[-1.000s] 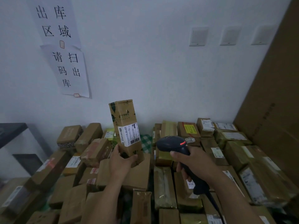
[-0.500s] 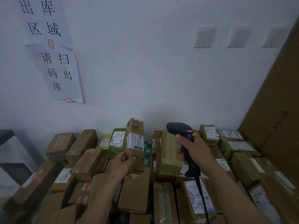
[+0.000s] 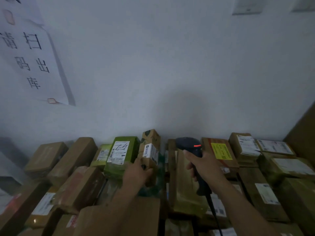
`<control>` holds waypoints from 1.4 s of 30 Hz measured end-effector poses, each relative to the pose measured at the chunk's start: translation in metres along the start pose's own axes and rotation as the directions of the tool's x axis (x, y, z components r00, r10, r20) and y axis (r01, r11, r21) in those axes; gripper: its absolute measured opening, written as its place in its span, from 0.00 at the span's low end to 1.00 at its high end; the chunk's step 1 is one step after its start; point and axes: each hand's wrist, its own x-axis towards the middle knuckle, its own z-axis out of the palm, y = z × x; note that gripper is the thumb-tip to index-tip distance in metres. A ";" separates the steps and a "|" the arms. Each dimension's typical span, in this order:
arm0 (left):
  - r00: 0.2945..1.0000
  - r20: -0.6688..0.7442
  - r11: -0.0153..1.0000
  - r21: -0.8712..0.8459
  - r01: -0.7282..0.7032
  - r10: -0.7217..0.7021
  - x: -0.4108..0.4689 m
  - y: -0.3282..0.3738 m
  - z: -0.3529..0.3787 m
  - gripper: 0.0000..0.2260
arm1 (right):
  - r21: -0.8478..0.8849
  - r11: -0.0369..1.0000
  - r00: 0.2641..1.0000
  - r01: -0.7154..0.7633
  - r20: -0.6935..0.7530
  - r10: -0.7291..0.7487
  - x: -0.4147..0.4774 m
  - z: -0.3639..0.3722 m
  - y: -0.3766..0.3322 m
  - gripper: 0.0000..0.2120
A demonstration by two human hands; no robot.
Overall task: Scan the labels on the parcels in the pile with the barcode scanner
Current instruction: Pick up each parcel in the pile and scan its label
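Now, the white wall (image 3: 170, 65) fills the top, and the pile of parcels (image 3: 80, 186) runs along its foot. Your left grip (image 3: 136, 174) is curled round the lower end of the narrow brown parcel (image 3: 151, 137) at the back of the pile, just beside a green parcel (image 3: 119, 166), its white label (image 3: 150, 153) facing you. Your right grip (image 3: 202, 165) wraps the barcode scanner (image 3: 188, 145) by its handle, just right of that parcel, red light glowing.
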 end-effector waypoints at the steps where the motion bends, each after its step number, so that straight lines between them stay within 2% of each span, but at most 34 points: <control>1: 0.999 0.034 0.998 0.063 0.024 -0.026 0.007 -0.004 0.008 0.26 | 0.004 1.000 1.000 -0.007 0.000 0.007 0.005 0.000 0.005 0.17; 6: 0.983 0.152 0.966 0.249 0.065 -0.105 0.031 -0.009 0.040 0.31 | 0.054 0.998 0.999 -0.044 0.001 0.044 0.017 -0.007 0.024 0.15; 12: 0.962 0.249 0.950 0.309 0.032 -0.114 0.043 -0.011 0.070 0.38 | 0.123 0.990 0.998 -0.064 -0.002 0.064 0.020 -0.010 0.029 0.14; 14: 0.958 0.263 0.945 0.326 0.026 -0.117 0.042 -0.013 0.072 0.38 | 0.132 0.989 0.998 -0.068 0.006 0.068 0.019 -0.011 0.029 0.14; 16: 0.963 0.257 0.948 0.317 -0.006 -0.080 0.042 -0.012 0.071 0.32 | 0.137 0.988 0.998 -0.065 0.022 0.063 0.017 -0.013 0.026 0.12; 18: 0.979 0.199 0.971 0.239 -0.019 -0.030 0.040 -0.005 0.067 0.23 | 0.142 0.988 0.998 -0.062 0.014 0.061 0.013 -0.017 0.025 0.11; 21: 0.994 0.084 0.996 -0.057 -0.066 0.070 0.019 0.024 0.049 0.16 | 0.163 0.984 0.995 -0.065 -0.067 0.077 0.009 -0.025 0.031 0.14; 25: 0.975 0.110 0.967 -0.185 -0.172 0.194 -0.031 0.066 0.024 0.21 | 0.137 0.986 0.984 -0.097 -0.135 0.116 0.008 -0.034 0.046 0.16; 28: 0.937 0.230 0.947 -0.247 -0.203 0.261 -0.062 0.083 0.022 0.26 | 0.237 0.949 0.970 -0.210 -0.068 0.232 0.005 -0.036 0.047 0.15; 29: 0.922 0.280 0.946 -0.256 -0.197 0.268 -0.067 0.085 0.025 0.30 | 0.285 0.926 0.962 -0.248 -0.040 0.269 0.004 -0.036 0.046 0.16; 30: 0.910 0.327 0.957 -0.220 -0.188 0.254 -0.072 0.087 0.028 0.37 | 0.328 0.906 0.956 -0.269 -0.022 0.292 0.003 -0.036 0.046 0.17; 32: 0.916 0.366 0.986 -0.033 -0.164 0.165 -0.077 0.089 0.032 0.50 | 0.389 0.878 0.953 -0.277 -0.003 0.302 0.002 -0.035 0.045 0.19; 34: 0.931 0.352 0.987 0.084 -0.136 0.099 -0.080 0.090 0.033 0.55 | 0.417 0.868 0.958 -0.270 0.030 0.284 -0.001 -0.031 0.043 0.17; 38: 0.944 0.324 0.995 0.046 -0.087 0.067 -0.080 0.092 0.027 0.54 | 0.394 0.892 0.975 -0.220 0.098 0.197 -0.007 -0.025 0.036 0.09; 42: 0.992 0.121 0.996 -0.088 -0.021 0.032 -0.072 0.082 0.011 0.46 | 0.331 0.933 0.989 -0.140 0.099 0.113 -0.006 -0.018 0.021 0.10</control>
